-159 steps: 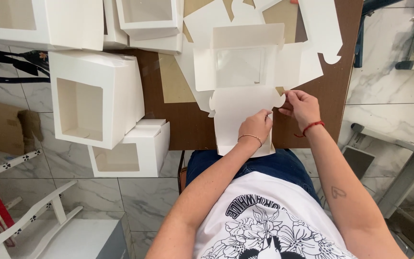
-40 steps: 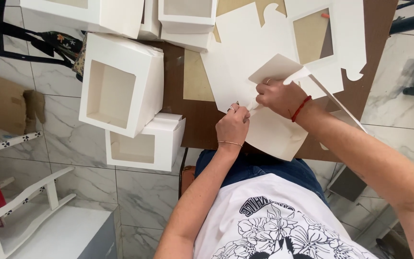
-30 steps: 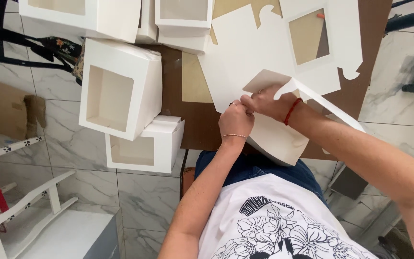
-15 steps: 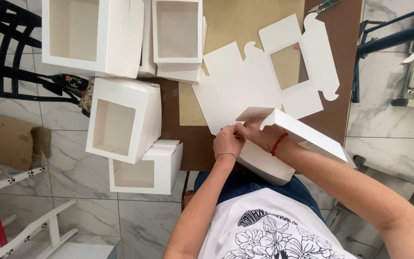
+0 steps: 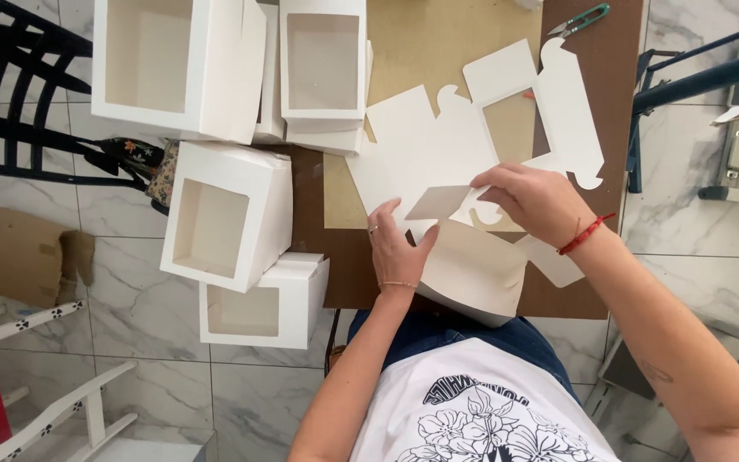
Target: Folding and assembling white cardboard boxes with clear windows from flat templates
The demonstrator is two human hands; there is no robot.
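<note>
Surface: brown table (image 5: 609, 103), marble floor below.
Left hand (image 5: 398, 248): flat, pressing the white box blank (image 5: 472, 269) at the near edge.
Right hand (image 5: 536, 201): pinching a flap (mid-fold, it seems); next, likely tucking.
Left: finished window boxes (image 5: 233, 218).
Far: green snips (image 5: 582, 19).

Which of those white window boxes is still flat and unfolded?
The flat box blank on the brown table, under both hands; the four others at the left stand fully assembled.

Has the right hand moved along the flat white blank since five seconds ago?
Yes. The right hand has gone from the blank's near panel up toward its window cut-out.
</note>
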